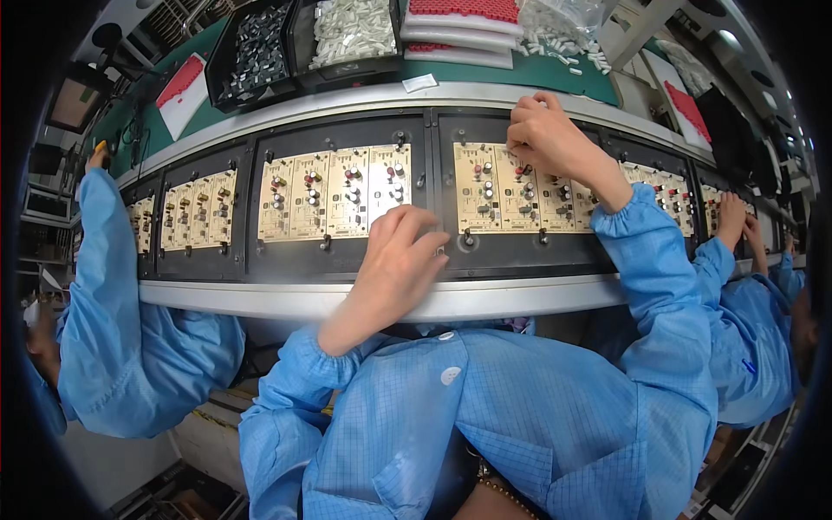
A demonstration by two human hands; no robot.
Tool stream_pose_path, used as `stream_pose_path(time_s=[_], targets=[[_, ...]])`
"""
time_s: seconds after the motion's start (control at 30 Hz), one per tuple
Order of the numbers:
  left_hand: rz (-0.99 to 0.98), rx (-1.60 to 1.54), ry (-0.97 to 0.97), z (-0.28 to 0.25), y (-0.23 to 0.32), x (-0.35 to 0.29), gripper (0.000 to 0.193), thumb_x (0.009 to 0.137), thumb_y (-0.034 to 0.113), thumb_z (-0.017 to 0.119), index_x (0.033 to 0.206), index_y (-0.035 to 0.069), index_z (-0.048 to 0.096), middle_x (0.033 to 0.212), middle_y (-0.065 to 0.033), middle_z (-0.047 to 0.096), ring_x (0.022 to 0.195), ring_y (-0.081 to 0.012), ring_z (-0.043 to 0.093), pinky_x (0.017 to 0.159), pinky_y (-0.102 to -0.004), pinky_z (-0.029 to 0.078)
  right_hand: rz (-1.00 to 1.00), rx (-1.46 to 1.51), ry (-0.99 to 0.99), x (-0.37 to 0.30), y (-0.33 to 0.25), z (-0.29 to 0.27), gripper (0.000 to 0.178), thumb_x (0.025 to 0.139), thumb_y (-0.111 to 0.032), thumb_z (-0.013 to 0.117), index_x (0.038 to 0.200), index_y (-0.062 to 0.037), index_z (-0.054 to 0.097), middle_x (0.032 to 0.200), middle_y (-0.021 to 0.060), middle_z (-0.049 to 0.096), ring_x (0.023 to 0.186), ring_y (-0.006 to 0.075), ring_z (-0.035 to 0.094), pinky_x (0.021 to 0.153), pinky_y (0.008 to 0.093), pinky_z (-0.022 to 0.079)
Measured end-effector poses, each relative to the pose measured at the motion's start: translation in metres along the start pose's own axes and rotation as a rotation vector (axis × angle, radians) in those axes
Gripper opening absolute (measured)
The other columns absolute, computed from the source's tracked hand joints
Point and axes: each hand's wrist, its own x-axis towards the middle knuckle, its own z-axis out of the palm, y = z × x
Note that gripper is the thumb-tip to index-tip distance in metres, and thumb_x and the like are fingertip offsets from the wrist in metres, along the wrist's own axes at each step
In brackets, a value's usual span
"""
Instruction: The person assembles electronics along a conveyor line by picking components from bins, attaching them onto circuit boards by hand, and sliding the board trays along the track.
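Note:
My left hand [394, 260] is over the front edge of a black carrier frame [338, 260], just in front of a tan circuit-board panel [354, 217]. Its fingers are curled together, and a small shiny bit shows by the fingertips, too small to name. My right hand [550, 139] hovers above the back edge of the carrier to the right, over a second circuit-board panel [477, 199] that it partly covers. Thumb and fingers are pinched; whatever they hold is hidden. Both panels carry upright round capacitors and small red parts.
Behind the line stand black bins of dark parts [257, 52] and white parts [355, 30]. Stacked foam trays of red parts [464, 26] and loose white pieces [568, 52] lie on the green bench. Co-workers in blue sleeves work at left [108, 286] and right [745, 338].

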Motion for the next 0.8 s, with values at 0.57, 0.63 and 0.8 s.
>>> stream_pose_path(time_s=[0.57,0.63,0.8], targets=[[0.098,-0.096,0.248,-0.003,-0.005,-0.027,0.023,0.081,0.005,0.069,0.103,0.003,0.064,0.111,-0.0124,0.059,0.118,-0.0357,0.050,0.096,-0.0469,0.042,-0.109,-0.642,0.309,0.257,-0.046,-0.035,0.014,0.076,-0.011,0.066,0.086,-0.0146,0.075,0.083,0.0068,0.071,0.099,0.0262,0.064,0.095,0.0460,0.042],[0.082,-0.103,0.260,-0.003,-0.006,-0.028,0.022,0.082,0.005,0.069,0.103,0.002,0.065,0.111,-0.0121,0.059,0.118,-0.0354,0.051,0.096,-0.0468,0.042,-0.100,-0.663,0.334,0.283,-0.031,-0.002,0.011,0.076,-0.012,0.066,0.082,-0.0151,0.074,0.082,0.0060,0.072,0.098,0.0256,0.065,0.096,0.0468,0.042],[0.062,-0.164,0.256,-0.002,-0.011,-0.031,0.019,0.082,0.005,0.070,0.101,0.001,0.066,0.108,-0.0106,0.060,0.118,-0.0339,0.051,0.098,-0.0460,0.041,-0.014,-0.698,0.225,0.314,-0.009,0.022,0.013,0.083,-0.015,0.065,0.091,-0.0126,0.074,0.082,0.0043,0.072,0.088,0.0200,0.068,0.090,0.0422,0.047]])
